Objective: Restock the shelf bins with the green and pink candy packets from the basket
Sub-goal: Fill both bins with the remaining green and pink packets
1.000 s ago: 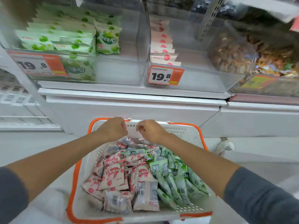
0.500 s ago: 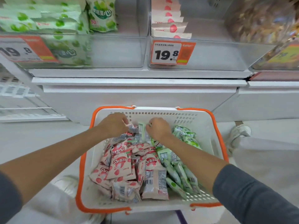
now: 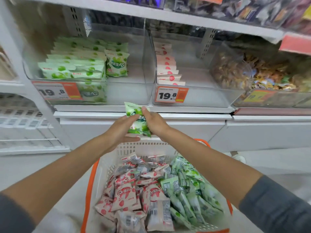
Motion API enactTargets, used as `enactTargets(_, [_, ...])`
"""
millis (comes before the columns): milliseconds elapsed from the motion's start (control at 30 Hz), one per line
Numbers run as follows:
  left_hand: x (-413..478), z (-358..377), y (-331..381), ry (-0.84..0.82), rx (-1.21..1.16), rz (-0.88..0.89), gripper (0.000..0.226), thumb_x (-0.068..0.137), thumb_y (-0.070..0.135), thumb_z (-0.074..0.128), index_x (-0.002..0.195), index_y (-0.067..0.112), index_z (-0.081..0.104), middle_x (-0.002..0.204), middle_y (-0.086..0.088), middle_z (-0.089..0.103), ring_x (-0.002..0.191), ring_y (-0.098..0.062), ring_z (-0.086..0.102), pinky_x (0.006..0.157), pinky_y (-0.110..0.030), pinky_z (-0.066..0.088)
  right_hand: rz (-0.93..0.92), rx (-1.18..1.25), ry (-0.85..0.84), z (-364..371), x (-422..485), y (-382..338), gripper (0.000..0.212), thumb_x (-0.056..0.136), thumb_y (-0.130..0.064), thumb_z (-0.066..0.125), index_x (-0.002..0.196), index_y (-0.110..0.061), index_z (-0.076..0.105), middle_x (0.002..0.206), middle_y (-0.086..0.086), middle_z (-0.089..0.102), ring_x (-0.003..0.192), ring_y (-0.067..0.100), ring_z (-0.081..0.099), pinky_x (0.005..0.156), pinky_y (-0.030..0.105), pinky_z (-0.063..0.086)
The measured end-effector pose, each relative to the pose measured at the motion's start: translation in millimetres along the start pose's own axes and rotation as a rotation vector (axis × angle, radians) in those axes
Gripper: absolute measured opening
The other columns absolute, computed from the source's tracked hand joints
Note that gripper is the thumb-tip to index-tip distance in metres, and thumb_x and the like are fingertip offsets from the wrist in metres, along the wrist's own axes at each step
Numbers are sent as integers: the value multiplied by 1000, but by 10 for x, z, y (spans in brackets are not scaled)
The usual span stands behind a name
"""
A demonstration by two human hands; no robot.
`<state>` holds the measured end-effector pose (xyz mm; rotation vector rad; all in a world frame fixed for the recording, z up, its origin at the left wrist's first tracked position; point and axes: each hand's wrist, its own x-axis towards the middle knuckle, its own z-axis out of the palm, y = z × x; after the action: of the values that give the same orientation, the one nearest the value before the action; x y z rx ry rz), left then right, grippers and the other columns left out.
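A green candy packet [image 3: 137, 119] is held upright between my left hand [image 3: 120, 130] and my right hand [image 3: 155, 122], above the far rim of the white basket [image 3: 134, 146] with its orange rim. It hangs just below the shelf edge. Inside the basket lie several pink packets [image 3: 125, 194] on the left and several green packets [image 3: 190, 189] on the right. On the shelf, the left clear bin [image 3: 131, 91] holds rows of green packets [image 3: 75, 64]; the bin to its right [image 3: 205, 96] holds a row of pink packets [image 3: 167, 69].
A third bin of mixed wrapped sweets [image 3: 252, 71] stands at the right. Orange price tags reading 19.8 [image 3: 171, 95] hang on the bin fronts. A higher shelf [image 3: 168, 14] overhangs the bins. White shelving with barcode labels [image 3: 21, 121] sits at the left.
Both hands have come up out of the basket with a green packet and now hold it near the shelf edge. The camera has tilted up toward the bins.
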<state>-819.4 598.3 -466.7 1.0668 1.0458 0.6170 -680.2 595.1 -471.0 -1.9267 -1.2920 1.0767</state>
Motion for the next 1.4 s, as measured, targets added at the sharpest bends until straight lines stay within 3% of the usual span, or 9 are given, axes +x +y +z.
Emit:
enactTargets(133, [-45, -11, 94, 314, 465, 283, 54, 101, 51, 33, 72, 12, 56, 67, -4, 56, 67, -21, 53, 61, -32, 37, -223, 81, 234, 162, -98, -184, 46, 100, -49, 40, 104, -5, 51, 89, 3, 57, 84, 21, 55, 69, 28, 37])
enactTargets(300, [8, -101, 309, 480, 528, 543, 51, 101, 41, 41, 59, 15, 31, 55, 0, 33, 53, -16, 32, 48, -23, 25, -369, 214, 340, 120, -131, -482, 35, 99, -43, 46, 93, -9, 43, 73, -6, 40, 65, 8, 39, 57, 22, 32])
enactTargets(467, [114, -304, 689, 543, 478, 675, 48, 101, 41, 42, 60, 17, 35, 53, 4, 37, 48, -8, 36, 50, -26, 26, -398, 299, 153, -29, -14, -894, 23, 100, -30, 50, 110, -9, 48, 88, -7, 55, 68, -13, 51, 58, 5, 39])
enactTargets(600, [178, -647, 975, 670, 703, 733, 50, 99, 57, 28, 87, 18, 55, 79, 2, 59, 77, -14, 54, 69, -37, 39, -381, 324, 223, -204, 304, -1275, 38, 94, -24, 57, 127, -10, 47, 121, 5, 60, 109, 19, 59, 93, 36, 49])
enactTargets(767, [339, -1146, 838, 863, 1276, 519, 58, 99, 53, 33, 129, 9, 55, 134, -13, 54, 128, -31, 43, 107, -51, 30, -162, 160, 265, -209, 1036, -1504, 54, 99, -26, 46, 143, -2, 28, 129, 10, 49, 120, 26, 48, 83, 26, 33])
enactTargets(867, [341, -1203, 727, 809, 1298, 471, 59, 98, 53, 31, 134, 10, 50, 141, -13, 48, 134, -30, 39, 114, -51, 21, -110, 13, 176, 58, 1402, -1521, 46, 97, -24, 49, 137, 0, 42, 130, 12, 53, 122, 29, 52, 90, 29, 40])
enactTargets(1067, [329, -1215, 657, 809, 1319, 529, 68, 94, 59, 17, 134, 14, 50, 142, -9, 49, 135, -25, 40, 114, -47, 21, -18, -245, 185, 156, 1751, -1463, 65, 91, -19, 60, 143, 7, 30, 138, 13, 49, 124, 27, 52, 93, 28, 45])
enactTargets(1300, [344, -1183, 643, 813, 1344, 520, 71, 92, 58, 14, 134, 14, 49, 142, -9, 48, 134, -26, 40, 113, -47, 20, -84, -281, 86, 156, 1672, -1439, 35, 93, -5, 57, 127, -1, 51, 123, 11, 56, 116, 26, 55, 78, 23, 39])
enactTargets(1400, [324, -1154, 667, 821, 1274, 539, 55, 99, 51, 31, 136, 13, 48, 145, -9, 45, 137, -25, 36, 115, -47, 18, -65, -258, 108, 65, 1514, -1474, 26, 94, -8, 54, 119, -1, 56, 110, 11, 56, 109, 26, 56, 76, 24, 39])
